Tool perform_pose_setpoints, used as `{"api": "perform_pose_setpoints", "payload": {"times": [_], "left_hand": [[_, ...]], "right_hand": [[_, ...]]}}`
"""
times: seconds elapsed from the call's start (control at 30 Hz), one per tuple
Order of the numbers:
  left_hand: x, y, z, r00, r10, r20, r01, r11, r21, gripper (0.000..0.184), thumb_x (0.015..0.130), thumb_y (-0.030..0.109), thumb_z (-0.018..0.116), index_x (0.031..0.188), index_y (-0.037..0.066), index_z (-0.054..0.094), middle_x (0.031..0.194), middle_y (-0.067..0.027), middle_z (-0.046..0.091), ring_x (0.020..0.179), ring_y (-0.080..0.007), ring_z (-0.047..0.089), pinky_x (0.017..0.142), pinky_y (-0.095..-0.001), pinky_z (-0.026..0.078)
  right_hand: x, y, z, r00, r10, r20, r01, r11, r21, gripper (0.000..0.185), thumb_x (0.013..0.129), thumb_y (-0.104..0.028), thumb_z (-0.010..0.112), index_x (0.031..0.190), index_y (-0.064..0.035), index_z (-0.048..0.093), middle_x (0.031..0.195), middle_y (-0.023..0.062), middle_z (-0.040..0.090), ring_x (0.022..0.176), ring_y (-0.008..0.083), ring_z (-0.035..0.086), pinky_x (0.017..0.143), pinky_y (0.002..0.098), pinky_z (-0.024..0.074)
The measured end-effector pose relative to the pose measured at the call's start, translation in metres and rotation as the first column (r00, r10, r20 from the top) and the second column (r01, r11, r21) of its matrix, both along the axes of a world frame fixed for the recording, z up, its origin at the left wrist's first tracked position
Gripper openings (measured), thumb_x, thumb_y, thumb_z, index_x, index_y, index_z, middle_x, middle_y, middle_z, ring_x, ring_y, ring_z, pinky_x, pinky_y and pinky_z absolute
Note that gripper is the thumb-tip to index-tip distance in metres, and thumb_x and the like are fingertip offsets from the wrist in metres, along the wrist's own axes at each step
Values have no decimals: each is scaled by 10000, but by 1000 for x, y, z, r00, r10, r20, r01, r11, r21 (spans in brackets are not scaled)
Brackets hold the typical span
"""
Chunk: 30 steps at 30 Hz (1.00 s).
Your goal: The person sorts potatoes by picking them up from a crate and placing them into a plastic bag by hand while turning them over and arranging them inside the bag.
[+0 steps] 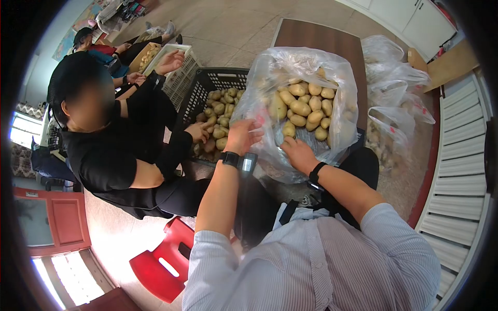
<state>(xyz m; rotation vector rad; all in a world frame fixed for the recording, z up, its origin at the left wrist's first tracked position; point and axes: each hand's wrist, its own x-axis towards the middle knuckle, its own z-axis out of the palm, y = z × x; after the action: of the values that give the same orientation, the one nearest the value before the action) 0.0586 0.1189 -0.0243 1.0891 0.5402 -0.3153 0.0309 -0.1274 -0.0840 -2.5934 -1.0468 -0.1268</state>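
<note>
Inside clr bag (348,90), yel-brn potatoes (300,108), mostly oval

The bag (262,83) is glossy, crinkled plastic, the potatoes (300,107) smooth-skinned, the crate (190,96) matt plastic, the tabletop (317,37) wood-look.

A clear plastic bag (285,56), thin and crumpled, stands with its mouth spread wide, right of the upper centre of the frame. Inside, yellow-tan potatoes (300,108), whole and mostly oval, lie heaped together at varied angles.
</note>
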Motion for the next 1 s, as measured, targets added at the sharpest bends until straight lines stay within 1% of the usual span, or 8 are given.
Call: {"api": "perform_pose_setpoints", "payload": {"times": [0.23,0.37,0.43,0.47,0.53,0.57,0.77,1.0], "left_hand": [[1,0,-1,1000,3,-27,-2,999,36,285,965,246,552,1160,40,527,1096,-112,635,864,-249,648,727,-369,542],[2,-1,-4,999,-35,-41,36,999,18,307,959,250,565,1182,43,525,1094,-114,630,869,-260,648,728,-376,539],[-1,0,-1,998,-52,-38,52,999,15,320,956,258,575,1189,44,525,1102,-116,624,873,-263,647,728,-378,538],[-3,-2,0,996,-82,-19,83,996,38,340,954,270,586,1199,43,523,1117,-118,614,881,-263,646,730,-378,537],[-5,-6,3,995,-102,1,102,992,70,359,953,282,597,1209,42,520,1132,-121,604,888,-262,645,732,-377,535],[-5,-8,4,989,-145,-4,145,985,91,384,950,294,606,1222,37,516,1144,-122,596,894,-260,644,735,-378,534],[-7,-17,15,969,-242,-52,246,966,76,407,957,287,605,1249,23,505,1171,-132,592,884,-265,647,746,-382,544],[-4,-12,3,923,-385,1,384,920,-79,318,962,285,620,1151,45,533,989,-109,636,691,-200,617,602,-332,514]], "right_hand": [[-5,-16,0,955,4,-297,89,951,297,377,770,-26,587,1141,-86,614,1168,161,576,1059,379,578,916,447,477],[-2,-18,-12,960,-25,-281,162,864,477,407,779,-38,616,1184,-55,582,1164,187,589,1012,401,595,894,423,492],[7,-10,-8,768,-141,-625,490,757,431,437,808,-64,642,1234,-37,547,1123,169,618,917,325,647,810,372,531],[11,-6,-5,771,-123,-625,479,759,441,437,808,-64,642,1234,-37,547,1123,169,618,917,325,647,810,372,531],[17,-2,19,393,91,-915,721,587,368,478,826,-96,660,1279,-43,517,1078,116,622,836,211,651,720,317,547],[19,2,26,383,165,-909,723,559,406,500,837,-76,646,1312,-47,495,1074,79,606,853,138,628,689,278,543],[23,27,60,289,406,-867,700,527,481,355,949,-135,595,1279,-53,492,1001,62,621,776,122,619,633,264,511],[21,43,61,553,161,-818,485,736,473,398,978,-340,579,1155,13,531,982,134,639,796,188,649,653,313,540]]}}
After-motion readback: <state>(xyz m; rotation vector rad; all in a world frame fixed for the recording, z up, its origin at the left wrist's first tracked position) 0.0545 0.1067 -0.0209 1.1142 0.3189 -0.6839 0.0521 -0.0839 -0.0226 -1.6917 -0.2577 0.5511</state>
